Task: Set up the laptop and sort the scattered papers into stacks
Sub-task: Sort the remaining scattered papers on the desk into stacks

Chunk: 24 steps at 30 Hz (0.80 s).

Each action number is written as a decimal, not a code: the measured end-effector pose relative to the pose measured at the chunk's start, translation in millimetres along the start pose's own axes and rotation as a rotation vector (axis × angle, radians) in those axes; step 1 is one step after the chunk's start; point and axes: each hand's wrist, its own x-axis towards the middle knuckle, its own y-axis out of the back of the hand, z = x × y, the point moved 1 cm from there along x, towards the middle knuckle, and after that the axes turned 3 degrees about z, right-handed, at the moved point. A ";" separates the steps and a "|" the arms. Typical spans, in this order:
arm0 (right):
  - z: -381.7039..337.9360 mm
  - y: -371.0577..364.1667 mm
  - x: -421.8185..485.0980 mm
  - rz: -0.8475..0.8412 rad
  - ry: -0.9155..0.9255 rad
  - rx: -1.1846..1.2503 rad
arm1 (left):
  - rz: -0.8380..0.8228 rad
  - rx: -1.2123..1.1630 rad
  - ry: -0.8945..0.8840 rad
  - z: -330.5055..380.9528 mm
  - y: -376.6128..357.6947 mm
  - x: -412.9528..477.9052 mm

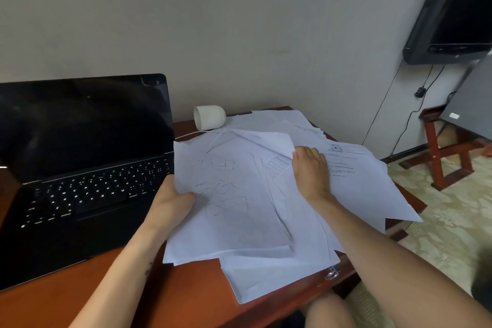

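A black laptop stands open on the left of the wooden desk, its screen dark and its keyboard lit. To its right lies a loose heap of white papers. My left hand grips the left edge of a lifted bundle of sheets with faint handwriting showing through. My right hand pinches the upper right edge of that bundle, over a printed page with a seal. The fingertips of both hands are hidden by the paper.
A white cup lies on its side at the back of the desk, by a white cord. The papers overhang the desk's right edge. A wall-mounted TV and a red wooden stand are at the right.
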 end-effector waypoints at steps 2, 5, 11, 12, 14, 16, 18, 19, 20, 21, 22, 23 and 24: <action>-1.0 8.1 3.3 0.033 0.000 0.015 | -0.006 -0.030 -0.001 -2.6 -0.1 1.6; 1.7 25.7 2.7 0.070 0.069 0.054 | -0.010 -0.095 0.037 -4.1 -1.1 2.6; 14.4 65.7 -41.0 0.050 0.311 0.198 | -0.130 -0.245 0.062 7.6 -12.6 -13.0; 15.4 69.4 -51.4 0.027 0.324 0.239 | -0.132 -0.253 0.053 8.1 -13.9 -14.6; 14.9 76.4 -69.7 -0.015 0.343 0.304 | -0.120 -0.291 0.064 6.0 -18.2 -13.7; 9.6 81.5 -84.4 -0.052 0.381 0.348 | -0.105 -0.333 0.072 2.2 -23.1 -13.6; 2.7 86.4 -94.7 -0.098 0.423 0.375 | -0.082 -0.389 0.100 -6.1 -26.7 -7.6; -1.3 88.2 -97.7 -0.126 0.437 0.389 | -0.084 -0.435 0.123 -22.1 -29.2 6.3; -5.7 90.7 -100.7 -0.150 0.451 0.405 | -0.098 -0.463 0.142 -32.9 -31.4 14.7; -9.6 93.4 -102.2 -0.163 0.467 0.423 | -0.112 -0.482 0.157 -35.7 -31.4 16.8; -13.0 96.3 -103.7 -0.171 0.490 0.441 | -0.129 -0.485 0.170 -27.7 -30.4 10.4; -15.8 99.5 -105.4 -0.181 0.509 0.455 | -0.142 -0.466 0.135 -11.5 -26.5 -2.6; -17.5 102.0 -106.3 -0.196 0.518 0.471 | -0.159 -0.423 0.093 -4.0 -25.5 -9.0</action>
